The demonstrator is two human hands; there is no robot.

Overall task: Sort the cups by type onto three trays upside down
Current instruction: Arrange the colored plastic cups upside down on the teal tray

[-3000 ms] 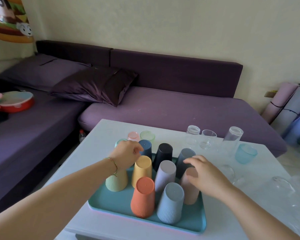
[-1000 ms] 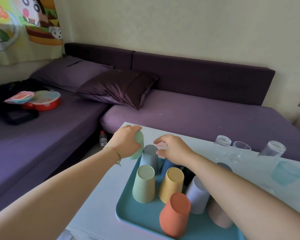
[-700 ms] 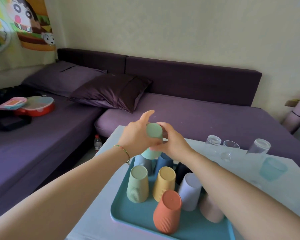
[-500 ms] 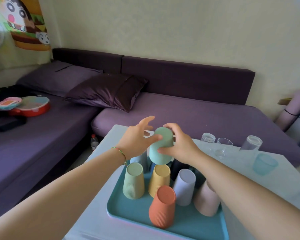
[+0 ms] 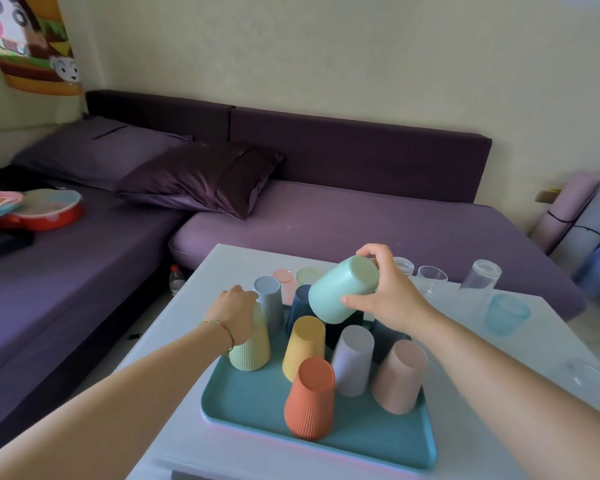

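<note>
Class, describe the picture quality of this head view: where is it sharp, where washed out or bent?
Head view: the orange cup on the teal tray is fairly sharp; the clear glasses wash out in bright right-side light; the sofa back bows from wide-angle distortion.

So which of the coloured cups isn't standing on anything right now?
The mint cup, held tilted in the air by the right hand. The other coloured cups stand upside down on the tray or table.

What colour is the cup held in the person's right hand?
Mint green cup, held tilted by the right hand; head view.
</note>
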